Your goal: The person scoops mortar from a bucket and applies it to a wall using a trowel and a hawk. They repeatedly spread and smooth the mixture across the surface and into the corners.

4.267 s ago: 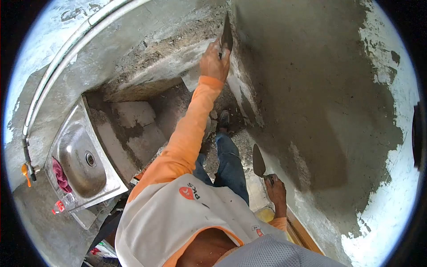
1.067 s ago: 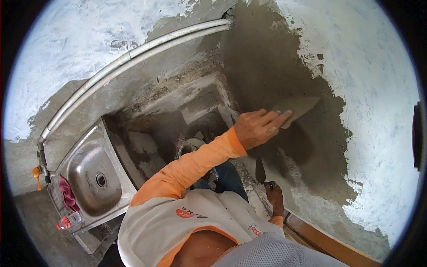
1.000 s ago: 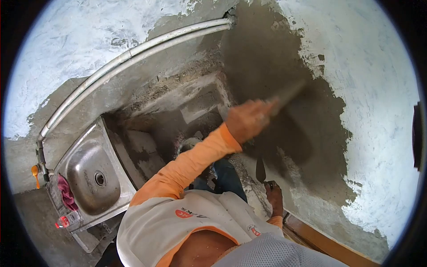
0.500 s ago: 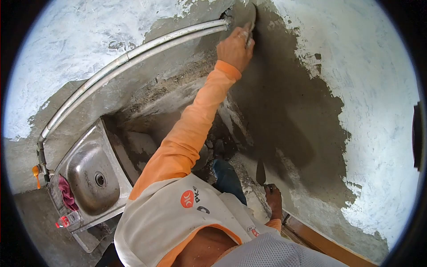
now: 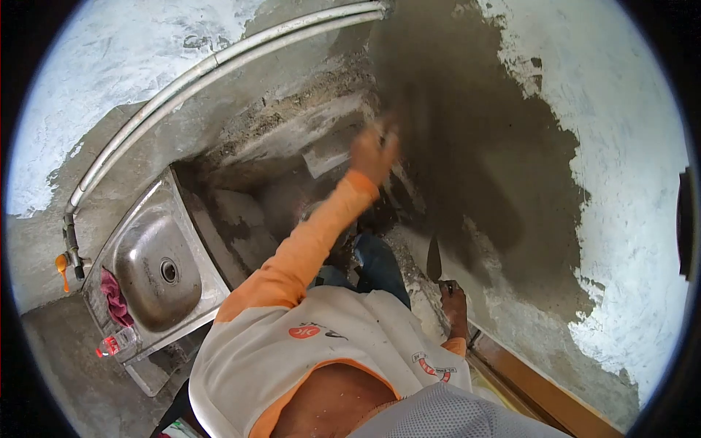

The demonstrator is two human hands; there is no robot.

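My left hand (image 5: 374,153), smeared by motion, is closed beside the corner where two walls meet. It grips a flat plastering trowel, whose blade is now a blur against the wall. Dark grey plaster (image 5: 504,182) covers much of the right wall, with ragged edges against whitish-blue paint. Low on the right, my right hand (image 5: 453,299) is closed round the handle of a pointed trowel (image 5: 434,259). This blade points up and away from me, close to the foot of the plastered wall.
A steel sink (image 5: 157,255) stands on the left with a dark red cloth (image 5: 115,298) and a plastic bottle (image 5: 118,341) on its edge. Two pipes (image 5: 212,69) run along the left wall to an orange-handled tap (image 5: 64,270). Brown boards (image 5: 540,387) lie at lower right.
My left hand has come down from high in the corner, near the pipe ends, towards me. My right hand and its pointed trowel have hardly moved. The view has shifted slightly.
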